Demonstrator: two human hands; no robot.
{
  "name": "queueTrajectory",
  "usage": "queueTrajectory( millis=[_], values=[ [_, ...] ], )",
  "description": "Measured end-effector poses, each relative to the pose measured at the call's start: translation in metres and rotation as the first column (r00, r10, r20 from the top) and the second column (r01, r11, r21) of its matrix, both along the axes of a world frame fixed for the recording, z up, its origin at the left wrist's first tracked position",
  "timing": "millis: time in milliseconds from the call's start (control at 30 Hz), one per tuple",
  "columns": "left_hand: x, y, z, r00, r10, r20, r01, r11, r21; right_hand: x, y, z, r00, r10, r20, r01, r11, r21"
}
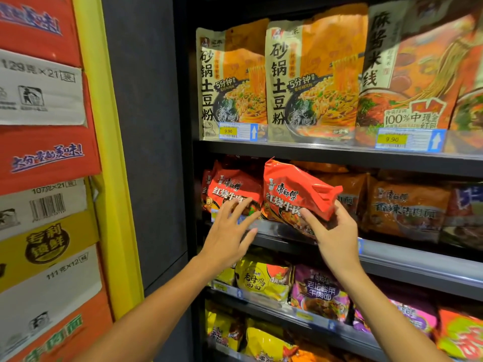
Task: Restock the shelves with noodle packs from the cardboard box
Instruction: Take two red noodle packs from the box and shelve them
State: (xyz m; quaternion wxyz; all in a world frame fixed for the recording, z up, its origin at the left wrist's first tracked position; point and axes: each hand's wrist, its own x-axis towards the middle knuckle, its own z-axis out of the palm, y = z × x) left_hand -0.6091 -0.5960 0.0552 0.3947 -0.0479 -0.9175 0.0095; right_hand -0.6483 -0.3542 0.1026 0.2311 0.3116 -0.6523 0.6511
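Pack: red noodle pack (292, 194) sat at middle shelf (392, 253) front, long axis tilted, right end lower.
Right hand (335, 236): pinched pack's right end.
Left hand (230, 231): fingers spread, touched neighbouring red pack (232, 189).

Single head-worn view, wide-angle, facing forward and slightly down, close to dark shop shelves (339, 152) filling centre and right, stacked cartons (44, 158) at left edge, both forearms entering from the bottom, no second view

Red noodle pack (295, 189), orange bags (311, 74) above, yellow (261, 280) and purple packs (318, 293) below.
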Motion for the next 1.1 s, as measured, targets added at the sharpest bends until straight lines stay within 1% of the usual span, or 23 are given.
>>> queueTrajectory(
  millis=[100, 200, 300, 433, 500, 567, 633, 700, 800, 833, 933, 1000, 1100],
  values=[
    [-0.001, -0.006, -0.003, 0.993, 0.112, 0.047, -0.111, 0.994, -0.024, -0.013, -0.013, 0.004, 1.000, -0.012, 0.006, 0.011, 0.998, 0.068],
    [0.000, -0.012, -0.001, 0.975, 0.208, 0.083, -0.208, 0.978, -0.001, -0.027, -0.026, 0.010, 0.999, -0.032, 0.033, 0.026, 0.984, 0.177],
    [0.000, -0.022, -0.001, 0.964, 0.242, 0.106, -0.246, 0.969, 0.024, -0.043, -0.037, 0.017, 0.993, -0.109, 0.038, 0.093, 0.950, 0.297],
    [0.001, -0.029, -0.003, 0.965, 0.230, 0.126, -0.237, 0.971, 0.043, -0.050, -0.053, 0.022, 0.985, -0.170, 0.040, 0.143, 0.916, 0.376],
    [0.002, -0.027, -0.003, 0.972, 0.203, 0.122, -0.214, 0.973, 0.084, -0.050, -0.059, 0.025, 0.981, -0.194, 0.026, 0.166, 0.892, 0.420],
    [0.005, -0.026, -0.002, 0.985, 0.135, 0.112, -0.149, 0.981, 0.128, -0.050, -0.060, 0.029, 0.965, -0.260, -0.035, 0.243, 0.834, 0.495],
    [0.009, -0.026, -0.004, 0.994, 0.059, 0.087, -0.068, 0.992, 0.107, -0.049, -0.056, 0.032, 0.935, -0.334, -0.123, 0.340, 0.739, 0.582],
    [0.013, -0.025, -0.004, 0.998, 0.006, 0.061, -0.010, 0.998, 0.065, -0.044, -0.048, 0.038, 0.937, -0.324, -0.129, 0.328, 0.694, 0.641],
    [0.014, -0.023, -0.002, 0.997, -0.015, 0.078, 0.008, 0.996, 0.090, -0.038, -0.038, 0.052, 0.977, -0.209, -0.037, 0.175, 0.693, 0.699],
    [0.014, -0.022, -0.001, 0.996, -0.014, 0.090, 0.005, 0.995, 0.103, -0.037, -0.036, 0.056, 0.981, -0.192, -0.029, 0.155, 0.689, 0.708],
    [0.011, -0.020, -0.001, 0.991, -0.004, 0.131, -0.014, 0.991, 0.134, -0.040, -0.039, 0.055, 0.971, -0.221, -0.090, 0.226, 0.731, 0.643],
    [0.009, -0.018, -0.003, 0.988, 0.001, 0.155, -0.025, 0.989, 0.147, -0.043, -0.045, 0.044, 0.961, -0.265, -0.085, 0.256, 0.724, 0.641],
    [0.006, -0.013, -0.006, 0.983, 0.028, 0.183, -0.053, 0.990, 0.131, -0.047, -0.048, 0.026, 0.955, -0.293, -0.050, 0.251, 0.703, 0.665]
  ],
)
